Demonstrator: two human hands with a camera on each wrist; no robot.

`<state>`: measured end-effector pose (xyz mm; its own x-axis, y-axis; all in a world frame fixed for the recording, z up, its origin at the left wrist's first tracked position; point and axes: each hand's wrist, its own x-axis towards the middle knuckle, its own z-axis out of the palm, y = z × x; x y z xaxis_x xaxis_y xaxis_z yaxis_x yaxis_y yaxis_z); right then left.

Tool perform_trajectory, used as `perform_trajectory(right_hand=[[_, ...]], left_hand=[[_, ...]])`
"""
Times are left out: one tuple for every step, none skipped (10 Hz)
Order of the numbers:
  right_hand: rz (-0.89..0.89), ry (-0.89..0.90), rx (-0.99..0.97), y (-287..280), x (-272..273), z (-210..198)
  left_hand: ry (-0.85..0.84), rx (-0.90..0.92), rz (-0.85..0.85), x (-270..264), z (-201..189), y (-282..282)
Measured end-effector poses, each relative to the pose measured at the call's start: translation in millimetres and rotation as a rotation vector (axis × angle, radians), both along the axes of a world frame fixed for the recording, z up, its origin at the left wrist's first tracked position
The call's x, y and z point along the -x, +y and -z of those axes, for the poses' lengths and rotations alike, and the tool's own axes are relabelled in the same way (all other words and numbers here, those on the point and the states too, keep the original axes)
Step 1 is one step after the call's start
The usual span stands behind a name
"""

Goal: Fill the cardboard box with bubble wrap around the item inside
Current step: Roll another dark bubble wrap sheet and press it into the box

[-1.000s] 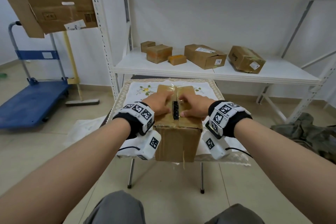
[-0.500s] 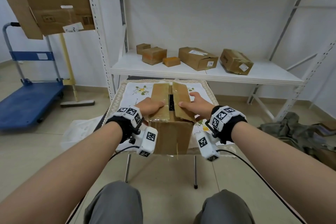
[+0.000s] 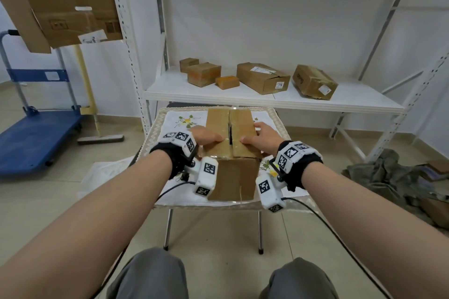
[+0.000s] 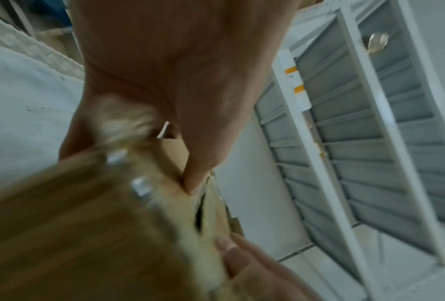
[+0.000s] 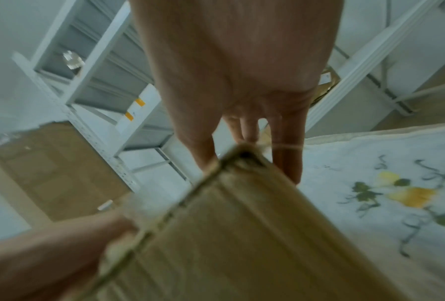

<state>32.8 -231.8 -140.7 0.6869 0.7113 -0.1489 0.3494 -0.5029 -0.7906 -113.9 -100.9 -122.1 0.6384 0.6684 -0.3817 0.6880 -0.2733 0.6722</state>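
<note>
A brown cardboard box (image 3: 233,177) stands on a small table with a white embroidered cloth (image 3: 179,121). Its two top flaps lie folded down, with a narrow dark slit (image 3: 230,133) between them. My left hand (image 3: 206,137) holds the near left top edge, thumb on the left flap and fingers down the side. My right hand (image 3: 263,137) clasps the near right edge the same way. In the left wrist view the left thumb (image 4: 193,181) presses the box (image 4: 87,234). In the right wrist view the fingers (image 5: 288,158) run down the box wall (image 5: 229,244). Bubble wrap and the item are hidden.
Behind the table a white shelf (image 3: 267,101) carries several cardboard boxes (image 3: 262,77). A blue trolley (image 3: 36,138) and a broom (image 3: 100,138) stand at the left. A heap of grey cloth (image 3: 388,177) lies on the floor at the right. Flattened cardboard (image 3: 65,0) hangs top left.
Both hands have slid outward from the middle seam to the box's near top edges. The flaps, slightly raised half a second ago, now lie flat.
</note>
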Motion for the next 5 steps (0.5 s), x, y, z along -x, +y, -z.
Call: perform_trajectory(right_hand=[[0.009, 0.024, 0.032, -2.2, -2.4, 14.7], [0.029, 0.048, 0.032, -1.5, -3.6, 15.7], [0.073, 0.05, -0.006, -3.2, -0.3, 8.3], [0.088, 0.046, -0.044, -4.9, -0.1, 7.0], [0.084, 0.001, -0.12, -9.6, -0.2, -1.7]], left_hand=[[-0.006, -0.02, -0.054, -3.3, 15.8, -5.2], [-0.009, -0.041, -0.078, -1.9, 15.9, -9.4], [-0.013, -0.038, -0.093, 0.6, 11.6, -5.0], [-0.025, -0.093, -0.103, 2.8, 12.5, 2.9], [-0.079, -0.135, -0.095, 4.7, 6.2, 6.2]])
